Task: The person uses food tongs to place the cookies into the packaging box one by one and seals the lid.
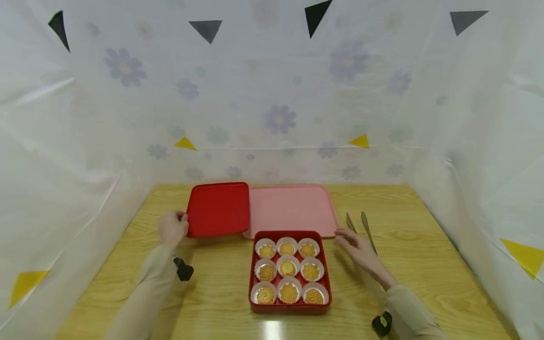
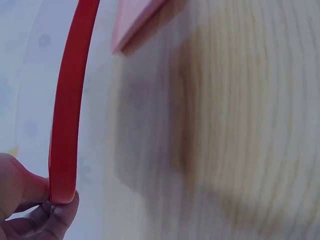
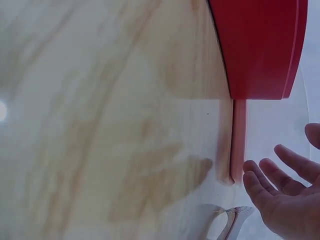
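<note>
My left hand (image 1: 173, 228) pinches the left edge of a red square lid (image 1: 218, 209), which is held above the table and partly over the pink tray's left side. In the left wrist view the thumb and fingers clasp the lid's rim (image 2: 67, 125) at its corner. A red square box (image 1: 291, 309) sits on the table in front, holding several piped cookies (image 1: 287, 268) in white paper cups. My right hand (image 1: 359, 252) hovers to the right of the box with fingers loosely extended, holding nothing; the right wrist view shows it apart from the box wall (image 3: 265, 50).
A pink tray (image 1: 293, 210) lies behind the box. Metal tongs (image 1: 368, 229) rest on the wooden table (image 1: 221, 293) at the right, partly hidden by the right hand. White floral sheeting (image 1: 276, 94) encloses the back and sides.
</note>
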A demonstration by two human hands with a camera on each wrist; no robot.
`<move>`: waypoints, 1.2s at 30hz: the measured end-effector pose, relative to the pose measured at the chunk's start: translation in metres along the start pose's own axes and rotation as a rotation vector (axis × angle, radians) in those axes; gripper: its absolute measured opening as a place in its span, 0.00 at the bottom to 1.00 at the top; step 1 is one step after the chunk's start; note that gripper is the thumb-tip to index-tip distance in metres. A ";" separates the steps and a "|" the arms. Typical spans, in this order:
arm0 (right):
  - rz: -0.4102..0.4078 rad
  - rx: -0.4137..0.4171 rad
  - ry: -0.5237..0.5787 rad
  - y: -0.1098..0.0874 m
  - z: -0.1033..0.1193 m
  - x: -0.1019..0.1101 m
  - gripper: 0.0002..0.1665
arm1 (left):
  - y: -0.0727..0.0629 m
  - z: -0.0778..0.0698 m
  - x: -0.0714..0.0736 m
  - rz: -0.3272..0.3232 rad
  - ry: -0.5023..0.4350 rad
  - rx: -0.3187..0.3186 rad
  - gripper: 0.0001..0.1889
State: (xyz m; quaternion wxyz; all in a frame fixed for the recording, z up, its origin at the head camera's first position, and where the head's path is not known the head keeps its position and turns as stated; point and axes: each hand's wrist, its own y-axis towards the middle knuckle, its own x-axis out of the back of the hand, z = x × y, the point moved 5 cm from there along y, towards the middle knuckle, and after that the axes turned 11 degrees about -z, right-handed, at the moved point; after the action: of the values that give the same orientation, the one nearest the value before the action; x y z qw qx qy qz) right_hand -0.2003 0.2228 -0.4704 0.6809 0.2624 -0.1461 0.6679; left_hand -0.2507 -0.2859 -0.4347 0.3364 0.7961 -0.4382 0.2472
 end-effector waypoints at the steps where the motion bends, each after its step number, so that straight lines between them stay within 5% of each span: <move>1: -0.006 -0.005 -0.007 0.000 0.000 0.000 0.29 | -0.001 -0.006 -0.001 0.002 -0.009 -0.010 0.16; 19: 0.028 -0.078 0.139 0.022 0.021 -0.002 0.28 | -0.031 -0.104 -0.023 0.036 -0.254 -0.142 0.12; 36: 0.107 -0.108 0.368 0.041 0.055 -0.022 0.25 | -0.054 -0.141 -0.042 0.053 -0.310 -0.235 0.08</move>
State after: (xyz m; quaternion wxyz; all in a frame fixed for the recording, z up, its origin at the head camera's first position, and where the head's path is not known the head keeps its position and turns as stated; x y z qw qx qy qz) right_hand -0.2334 0.1727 -0.4307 0.6728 0.0905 -0.0685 0.7311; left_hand -0.2387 -0.1370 -0.3888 0.3492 0.7680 -0.5313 0.0776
